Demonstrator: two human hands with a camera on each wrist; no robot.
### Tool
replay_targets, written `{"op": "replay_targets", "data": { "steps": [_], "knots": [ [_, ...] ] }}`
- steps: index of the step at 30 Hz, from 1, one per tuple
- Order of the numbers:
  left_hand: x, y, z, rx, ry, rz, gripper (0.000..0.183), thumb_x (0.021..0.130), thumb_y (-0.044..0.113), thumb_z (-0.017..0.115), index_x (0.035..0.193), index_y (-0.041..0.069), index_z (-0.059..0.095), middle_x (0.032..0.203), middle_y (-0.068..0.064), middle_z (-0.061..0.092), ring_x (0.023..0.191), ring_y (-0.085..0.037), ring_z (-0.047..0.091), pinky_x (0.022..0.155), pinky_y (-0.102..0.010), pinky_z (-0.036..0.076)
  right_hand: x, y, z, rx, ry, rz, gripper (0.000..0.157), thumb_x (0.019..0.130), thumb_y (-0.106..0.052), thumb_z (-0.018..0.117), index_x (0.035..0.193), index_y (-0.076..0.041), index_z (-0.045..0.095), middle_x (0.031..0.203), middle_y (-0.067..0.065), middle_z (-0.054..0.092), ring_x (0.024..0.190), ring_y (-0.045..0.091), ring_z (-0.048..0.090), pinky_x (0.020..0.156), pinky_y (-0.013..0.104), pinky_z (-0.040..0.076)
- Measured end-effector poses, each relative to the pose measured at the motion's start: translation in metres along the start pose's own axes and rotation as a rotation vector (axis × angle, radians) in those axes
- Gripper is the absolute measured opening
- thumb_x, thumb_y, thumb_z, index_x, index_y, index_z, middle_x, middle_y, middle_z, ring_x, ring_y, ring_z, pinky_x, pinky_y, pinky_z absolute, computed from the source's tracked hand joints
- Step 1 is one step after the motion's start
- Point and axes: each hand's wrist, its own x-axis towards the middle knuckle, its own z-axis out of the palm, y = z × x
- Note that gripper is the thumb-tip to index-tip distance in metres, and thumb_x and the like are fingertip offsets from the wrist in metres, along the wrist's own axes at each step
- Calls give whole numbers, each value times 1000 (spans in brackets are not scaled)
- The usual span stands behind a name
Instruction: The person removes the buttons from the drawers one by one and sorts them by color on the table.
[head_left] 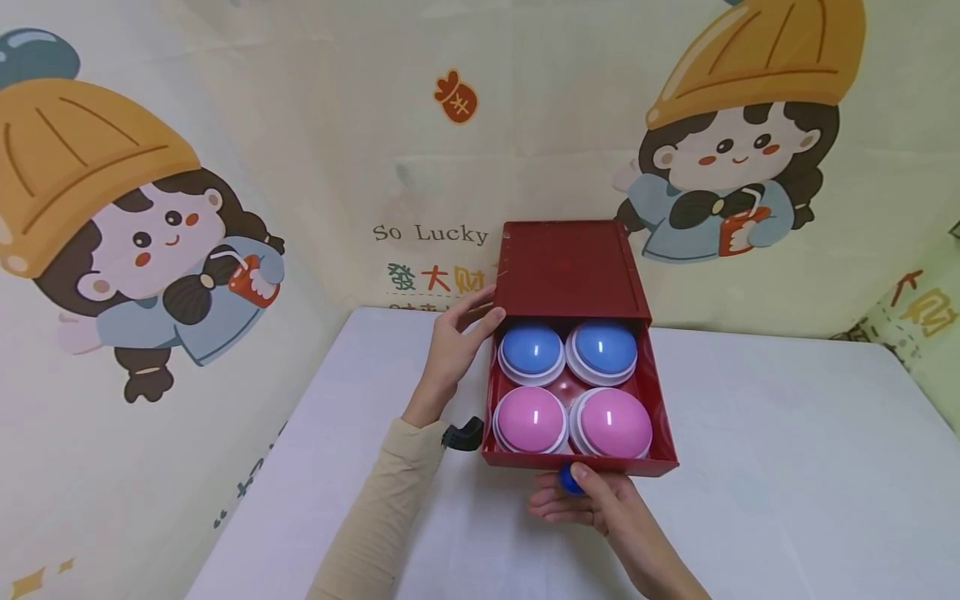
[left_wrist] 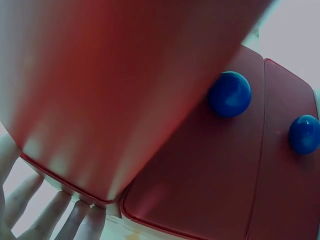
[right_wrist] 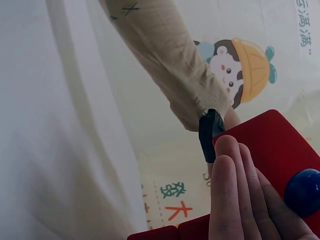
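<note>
A red drawer cabinet (head_left: 572, 271) stands on the white table, its top drawer (head_left: 663, 400) pulled out toward me. In the drawer sit two round white containers with blue tops (head_left: 532, 348) and, nearer me, two with pink tops (head_left: 532, 419). My left hand (head_left: 453, 354) rests against the cabinet's left side, thumb at the front corner; the left wrist view shows its fingers (left_wrist: 57, 212) along the cabinet edge. My right hand (head_left: 611, 508) pinches the drawer's blue knob (head_left: 571, 479) from below the drawer front, its other fingers (right_wrist: 225, 200) held straight. Its thumb is hidden in the right wrist view.
Two lower drawer fronts, each with a blue knob (left_wrist: 230, 94), show beneath the pulled-out drawer in the left wrist view. A printed cloth (head_left: 360, 108) hangs behind the table (head_left: 780, 467). A black wrist mount (head_left: 463, 435) sits on the left sleeve beside the drawer.
</note>
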Motion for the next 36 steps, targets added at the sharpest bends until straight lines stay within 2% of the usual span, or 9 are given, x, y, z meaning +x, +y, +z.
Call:
{"op": "replay_targets", "data": {
  "steps": [10, 16, 23, 29, 33, 36],
  "knots": [
    [0, -1, 0, 2, 0, 17, 43, 94, 30, 69, 136, 25, 61, 133, 2, 61, 124, -16, 57, 102, -39, 51, -3, -3, 1, -35, 45, 55, 55, 108, -35, 37, 127, 14, 54, 113, 24, 71, 98, 32, 73, 90, 35, 58],
    [0, 0, 0, -1, 0, 21, 43, 94, 31, 69, 136, 26, 61, 133, 3, 61, 124, -16, 56, 102, -39, 51, -6, -4, 0, -59, 108, 79, 55, 107, -38, 39, 129, 10, 55, 111, 15, 74, 98, 33, 73, 90, 36, 57],
    [0, 0, 0, -2, 6, 10, 42, 94, 30, 70, 134, 25, 62, 132, 3, 62, 124, -17, 57, 101, -38, 52, -11, -9, -8, -100, 91, 58, 55, 109, -35, 33, 128, 10, 56, 111, 22, 72, 96, 30, 74, 87, 33, 59],
    [2, 1, 2, 7, 2, 25, 42, 94, 28, 69, 136, 25, 61, 132, 4, 61, 122, -15, 57, 98, -36, 54, -15, -16, -16, -127, 99, 74, 55, 109, -35, 33, 130, 11, 54, 110, 17, 74, 96, 30, 74, 87, 32, 59],
    [1, 1, 1, 12, 4, 24, 42, 94, 27, 69, 136, 24, 61, 132, 3, 61, 121, -15, 57, 98, -36, 54, -19, -19, -18, -170, 122, 70, 54, 109, -34, 34, 130, 11, 55, 110, 18, 73, 96, 31, 74, 86, 31, 59],
    [0, 0, 1, 15, 7, 25, 42, 94, 26, 69, 136, 24, 61, 132, 2, 61, 122, -17, 57, 99, -37, 54, -22, -22, -17, -227, 174, 80, 54, 108, -36, 37, 127, 8, 61, 108, 17, 74, 95, 29, 74, 86, 29, 59]
  ]
}}
